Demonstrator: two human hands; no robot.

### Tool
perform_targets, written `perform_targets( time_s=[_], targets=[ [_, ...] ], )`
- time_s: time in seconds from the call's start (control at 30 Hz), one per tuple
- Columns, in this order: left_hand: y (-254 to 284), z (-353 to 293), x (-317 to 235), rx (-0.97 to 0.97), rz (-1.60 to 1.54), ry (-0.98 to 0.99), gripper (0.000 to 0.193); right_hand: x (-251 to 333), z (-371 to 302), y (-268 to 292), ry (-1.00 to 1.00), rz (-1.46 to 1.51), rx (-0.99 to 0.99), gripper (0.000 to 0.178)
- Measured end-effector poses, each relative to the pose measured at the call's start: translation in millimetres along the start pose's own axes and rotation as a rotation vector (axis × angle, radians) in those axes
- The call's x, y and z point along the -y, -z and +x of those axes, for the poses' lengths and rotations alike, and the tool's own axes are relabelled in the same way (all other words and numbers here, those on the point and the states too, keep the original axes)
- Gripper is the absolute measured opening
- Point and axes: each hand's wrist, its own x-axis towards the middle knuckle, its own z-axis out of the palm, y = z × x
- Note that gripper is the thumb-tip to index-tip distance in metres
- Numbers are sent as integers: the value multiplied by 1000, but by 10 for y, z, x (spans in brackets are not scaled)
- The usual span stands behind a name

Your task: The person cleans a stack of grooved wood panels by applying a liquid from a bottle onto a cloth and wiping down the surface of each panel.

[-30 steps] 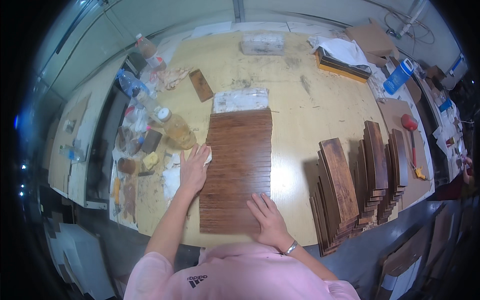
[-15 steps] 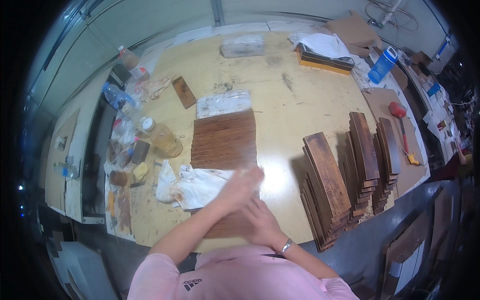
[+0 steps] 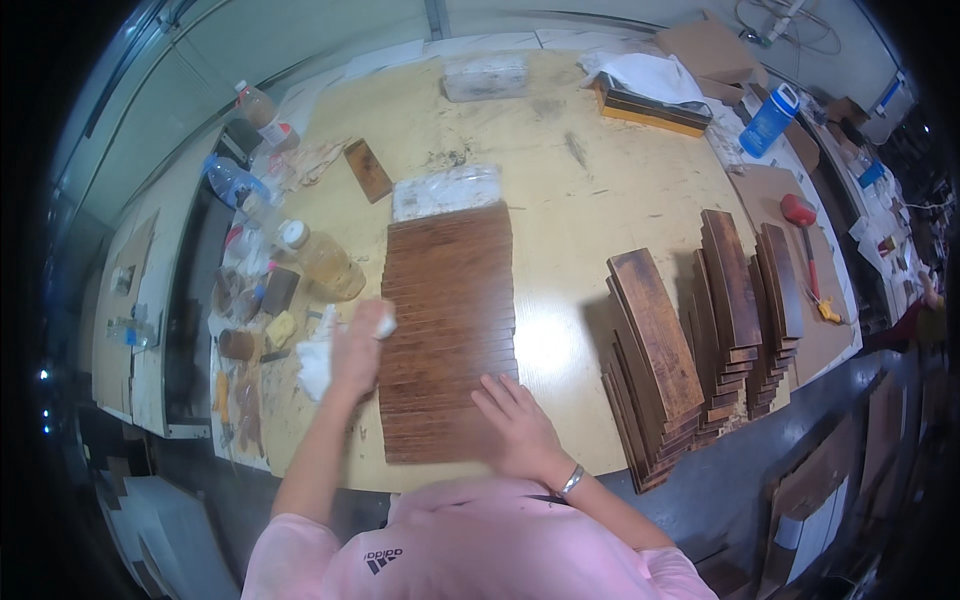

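A row of narrow dark-brown wooden strips point(image 3: 445, 275) lies side by side on the table in front of me. At its left edge, my left hand point(image 3: 358, 352) is closed round a bunched white cloth point(image 3: 314, 372). One part of the cloth hangs left of the wrist, and a white bit pokes out by the fingers. Slight blur covers this hand. My right hand point(image 3: 520, 425) lies on the near right part of the strips, fingers spread, holding nothing. A wrapped whitish block point(image 3: 446, 192) sits against the far end of the row.
Stepped stacks of brown boards point(image 3: 655, 340) stand at the right. On the left are a capped bottle of yellowish liquid point(image 3: 325, 262), a yellow sponge-like lump point(image 3: 281, 328) and a dark block point(image 3: 281, 291). A loose brown board point(image 3: 368, 170) lies farther back; a blue bottle point(image 3: 770, 120) stands far right.
My left hand has swept from the right edge of the strips to the left edge, taking the cloth along and uncovering the near strips. My right hand stays at nearly the same place.
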Motion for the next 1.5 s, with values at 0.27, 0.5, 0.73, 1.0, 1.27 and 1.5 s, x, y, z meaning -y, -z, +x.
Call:
perform_targets(
  time_s=[0.27,0.5,0.73,1.0,1.27,1.5],
  targets=[
    [95,-796,-964,168,-228,-219,48,-45,-2,-73,0,-38,-24,89],
    [326,-825,-430,128,-221,164,41,109,-42,76,-164,-89,16,108],
    [-36,-1336,-721,104,-160,-91,50,-4,-103,23,-190,-26,65,117],
    [117,-1441,-872,165,-11,-113,62,4,-94,-6,-189,-18,62,116],
    [378,-1743,-779,300,-56,34,68,-25,-97,-1,-171,-39,59,118],
    [284,-1047,-306,83,35,-79,67,31,-93,-41,-208,-160,111,119]
  ],
)
